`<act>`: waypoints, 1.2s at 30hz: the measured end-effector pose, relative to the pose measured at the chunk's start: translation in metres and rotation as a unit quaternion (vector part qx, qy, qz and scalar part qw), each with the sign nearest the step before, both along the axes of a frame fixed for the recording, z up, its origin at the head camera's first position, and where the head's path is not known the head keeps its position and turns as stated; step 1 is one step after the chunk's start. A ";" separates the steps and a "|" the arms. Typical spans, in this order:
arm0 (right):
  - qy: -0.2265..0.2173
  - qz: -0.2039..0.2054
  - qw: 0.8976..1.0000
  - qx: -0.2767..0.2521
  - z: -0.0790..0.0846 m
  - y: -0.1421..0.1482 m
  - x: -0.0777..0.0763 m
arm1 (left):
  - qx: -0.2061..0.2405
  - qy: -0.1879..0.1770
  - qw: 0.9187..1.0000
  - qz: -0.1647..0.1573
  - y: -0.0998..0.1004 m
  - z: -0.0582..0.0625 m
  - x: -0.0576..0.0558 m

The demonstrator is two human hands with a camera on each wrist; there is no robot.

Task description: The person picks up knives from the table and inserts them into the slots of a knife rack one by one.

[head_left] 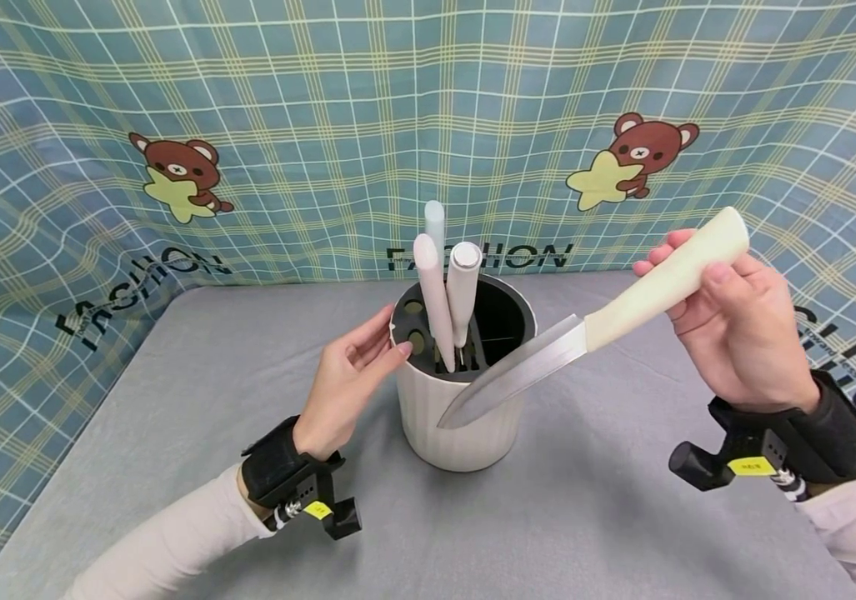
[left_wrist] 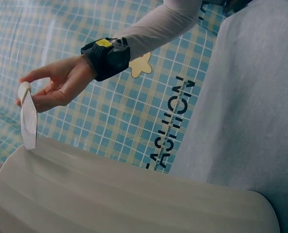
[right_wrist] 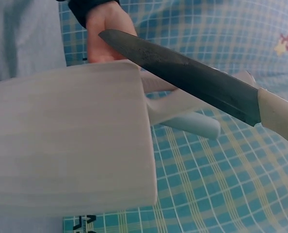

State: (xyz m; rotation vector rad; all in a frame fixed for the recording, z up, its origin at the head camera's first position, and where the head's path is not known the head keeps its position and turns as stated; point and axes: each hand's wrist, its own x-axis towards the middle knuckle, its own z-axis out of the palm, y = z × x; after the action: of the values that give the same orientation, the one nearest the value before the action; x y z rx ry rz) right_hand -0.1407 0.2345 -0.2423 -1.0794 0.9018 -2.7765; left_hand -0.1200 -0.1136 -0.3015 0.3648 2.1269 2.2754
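Note:
A kitchen knife (head_left: 518, 375) with a cream handle and a broad steel blade is in my right hand (head_left: 743, 325), which grips it by the handle. Its blade slants down to the left, and in the head view it passes in front of a white ribbed knife holder (head_left: 465, 433). My left hand (head_left: 352, 375) holds that holder at its left rim, thumb on the top edge. Inside the holder stand a pink-handled utensil (head_left: 433, 292), a white-handled one (head_left: 463, 287) and a pale blue-handled one (head_left: 435, 221); their lower ends are hidden.
The holder stands upright on a grey cloth-covered table (head_left: 262, 358). Its black insert has round holes and slots on the left and a larger opening (head_left: 503, 321) on the right. A plaid curtain (head_left: 367, 125) with printed bears hangs behind and at both sides.

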 end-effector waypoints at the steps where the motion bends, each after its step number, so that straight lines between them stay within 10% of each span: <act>1: -0.002 0.003 1.000 -0.006 0.000 0.002 0.000 | -0.001 0.000 1.000 0.001 0.000 0.000 0.000; 8: -0.016 0.021 0.999 -0.044 0.001 0.021 -0.006 | -0.001 -0.007 1.000 0.005 0.000 0.001 0.001; 26: -0.059 -0.118 0.990 -0.053 0.017 0.031 -0.022 | -0.002 -0.008 1.000 -0.003 -0.002 0.000 0.000; 36: 0.005 -0.152 0.988 -0.021 0.038 0.014 -0.031 | -0.002 -0.006 1.000 -0.003 -0.001 0.000 0.000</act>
State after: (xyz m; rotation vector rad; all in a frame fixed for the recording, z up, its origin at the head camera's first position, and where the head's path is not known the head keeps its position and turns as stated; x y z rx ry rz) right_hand -0.1719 0.2490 -0.2041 -1.0401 1.0995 -3.0465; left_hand -0.1203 -0.1150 -0.3014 0.3566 2.1213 2.2629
